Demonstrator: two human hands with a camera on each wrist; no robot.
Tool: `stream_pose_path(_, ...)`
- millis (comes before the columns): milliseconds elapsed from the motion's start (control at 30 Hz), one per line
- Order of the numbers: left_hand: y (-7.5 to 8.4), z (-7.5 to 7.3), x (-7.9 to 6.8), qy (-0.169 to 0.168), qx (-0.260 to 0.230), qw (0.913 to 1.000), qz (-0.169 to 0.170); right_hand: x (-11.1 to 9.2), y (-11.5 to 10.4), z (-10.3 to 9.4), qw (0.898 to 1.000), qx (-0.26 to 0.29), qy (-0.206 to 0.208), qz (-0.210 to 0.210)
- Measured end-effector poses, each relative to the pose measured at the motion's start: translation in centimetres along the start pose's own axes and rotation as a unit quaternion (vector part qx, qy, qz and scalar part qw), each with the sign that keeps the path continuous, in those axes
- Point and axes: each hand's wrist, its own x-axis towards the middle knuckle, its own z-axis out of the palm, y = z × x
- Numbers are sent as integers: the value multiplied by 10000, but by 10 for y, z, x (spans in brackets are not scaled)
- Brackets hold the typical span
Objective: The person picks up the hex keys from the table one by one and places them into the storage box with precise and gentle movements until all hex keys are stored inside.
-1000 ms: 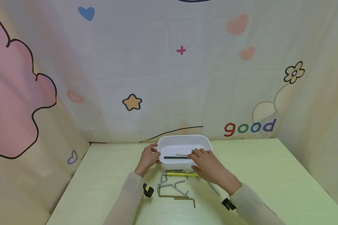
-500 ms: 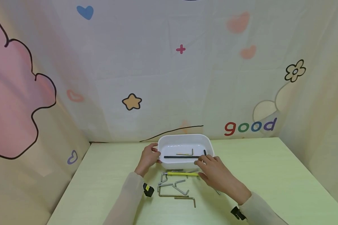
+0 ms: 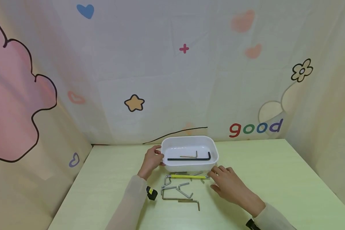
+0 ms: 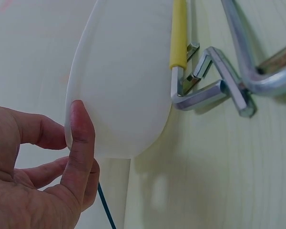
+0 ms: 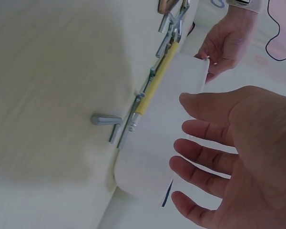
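Note:
My left hand (image 3: pixel 153 159) pinches the left end of a white plastic basin (image 3: pixel 178 167), its thumb and fingers at the rim in the left wrist view. Inside the basin lie a long black hex key (image 3: pixel 187 159) and a smaller brass-coloured hex key (image 3: pixel 188 156). My right hand (image 3: pixel 231 187) hovers by the basin's front right corner with loosely spread fingers and holds nothing. Closest to its fingertips is the end of a hex key with a yellow sleeve (image 3: pixel 188 176), lying along the basin's front wall.
Several silver hex keys (image 3: pixel 184 193) lie in a loose pile in front of the basin. A bronze-coloured hex key (image 3: pixel 189 201) is nearest the person. Behind the pale table (image 3: pixel 261 166) hangs a printed curtain (image 3: pixel 161 70).
My right hand has moved from over the basin down to the right, uncovering the black and brass-coloured hex keys inside. The left hand has stayed on the rim.

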Motion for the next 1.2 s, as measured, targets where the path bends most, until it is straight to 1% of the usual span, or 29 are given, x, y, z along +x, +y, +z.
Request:
stream_pose_path(167, 1, 0, 0, -5, 0, 10000, -31, -7, 2, 4, 9992, 61, -325, 212)
stream_pose_path(400, 0, 1, 0, 30, -1, 10000, -49, -14, 8, 13, 9978, -31, -526, 402)
stream_pose_path(700, 0, 1, 1, 53, 28, 9999, -99, -16, 16, 23, 9922, 383, -988, 652)
stream_pose_path(767, 1, 1, 1, 56, 13, 9999, -115, -16, 18, 23, 9915, 459, -1013, 670)
stream_pose_path(1000, 1, 1, 1, 76, 72, 9999, -137, -17, 23, 26, 9932, 617, -846, 509)
stream_pose_path(1200, 2, 0, 0, 46, 44, 9999, -139, -15, 24, 26, 9893, 817, -1049, 604)
